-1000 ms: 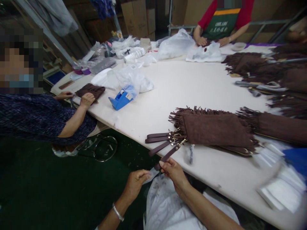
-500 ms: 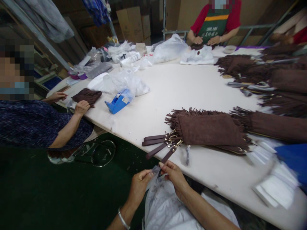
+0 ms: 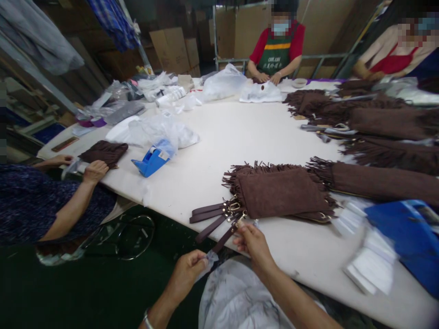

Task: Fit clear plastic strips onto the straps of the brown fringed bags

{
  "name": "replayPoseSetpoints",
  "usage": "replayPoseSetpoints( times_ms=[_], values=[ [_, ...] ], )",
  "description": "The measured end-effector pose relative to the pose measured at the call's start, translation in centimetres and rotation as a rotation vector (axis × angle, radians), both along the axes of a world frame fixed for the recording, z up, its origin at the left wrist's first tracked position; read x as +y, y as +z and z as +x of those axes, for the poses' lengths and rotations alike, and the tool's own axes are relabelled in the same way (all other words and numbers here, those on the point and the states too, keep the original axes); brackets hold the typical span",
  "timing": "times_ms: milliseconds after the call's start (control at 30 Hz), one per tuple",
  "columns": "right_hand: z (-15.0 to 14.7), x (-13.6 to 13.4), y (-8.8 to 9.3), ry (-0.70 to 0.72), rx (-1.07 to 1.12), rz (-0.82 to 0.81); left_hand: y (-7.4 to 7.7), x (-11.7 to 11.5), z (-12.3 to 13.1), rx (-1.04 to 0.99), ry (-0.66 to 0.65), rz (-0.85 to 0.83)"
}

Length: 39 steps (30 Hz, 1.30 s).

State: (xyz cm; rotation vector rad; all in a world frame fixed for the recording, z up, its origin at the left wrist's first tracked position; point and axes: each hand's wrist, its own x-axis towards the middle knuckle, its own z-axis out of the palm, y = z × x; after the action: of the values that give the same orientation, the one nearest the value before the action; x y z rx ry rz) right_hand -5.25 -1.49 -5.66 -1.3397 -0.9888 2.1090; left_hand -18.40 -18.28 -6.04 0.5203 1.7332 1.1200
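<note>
My left hand [image 3: 188,269] is closed on a small clear plastic sleeve [image 3: 211,259], which covers the lower end of a brown wrist strap [image 3: 224,239]. Up at the strap's metal clasp end, my right hand [image 3: 253,240] pinches the strap; its fingertips partly hide the clasp. The strap hangs off a stack of brown fringed pouches [image 3: 277,192] lying at the table's near edge. More brown straps [image 3: 207,214] with gold clasps stick out to the left of the stack.
A blue tape dispenser [image 3: 151,161] stands left of the pouches, beside clear plastic bags [image 3: 164,130]. White packets [image 3: 372,260] and a blue folder-like object [image 3: 404,237] lie at right. More fringed pouches [image 3: 384,123] are piled beyond. A co-worker's hand [image 3: 96,172] handles a brown pouch [image 3: 104,153] at left.
My right hand has moved up the strap to its clasp end. My left hand has drawn down and left with the plastic sleeve, and more of the strap shows. The view has shifted right.
</note>
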Motion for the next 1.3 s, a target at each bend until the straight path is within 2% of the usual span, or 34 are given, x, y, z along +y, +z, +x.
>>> replayPoseSetpoints(
  times_ms=[67, 133, 367, 600, 800, 967, 1033, 1200, 1300],
  values=[
    [-0.5, 0.5, -0.1, -0.097, 0.011, -0.031, 0.3, 0.3, -0.5, -0.030, 0.015, -0.004],
    [-1.0, 0.6, -0.4, -0.134, 0.020, -0.046, 0.5, 1.1, -0.2, -0.065, 0.047, 0.011],
    [-0.2, 0.5, -1.2, -0.095, 0.022, -0.018, 0.3, 5.2, 2.4, -0.155, 0.132, 0.056],
    [0.2, 1.0, -0.7, -0.146, 0.005, -0.029, 0.4, 8.3, 3.1, -0.189, 0.169, 0.070],
    [0.1, 1.1, -1.1, -0.091, -0.022, 0.042, 0.9, 10.3, 3.6, -0.160, 0.171, 0.110],
    [1.0, 1.4, -1.1, -0.015, -0.053, 0.162, 0.4, 11.6, 3.5, -0.168, 0.146, 0.122],
    [1.2, 1.4, -0.7, -0.053, 0.003, 0.123, 0.1, 11.5, 3.2, -0.159, 0.128, 0.125],
    [0.9, 1.6, -0.2, -0.179, 0.174, -0.205, 0.2, 10.6, 2.1, 0.000, 0.022, 0.127],
    [0.3, 1.8, -0.5, -0.228, 0.188, -0.227, 0.7, 10.8, 1.8, -0.074, 0.011, 0.095]
  ],
)
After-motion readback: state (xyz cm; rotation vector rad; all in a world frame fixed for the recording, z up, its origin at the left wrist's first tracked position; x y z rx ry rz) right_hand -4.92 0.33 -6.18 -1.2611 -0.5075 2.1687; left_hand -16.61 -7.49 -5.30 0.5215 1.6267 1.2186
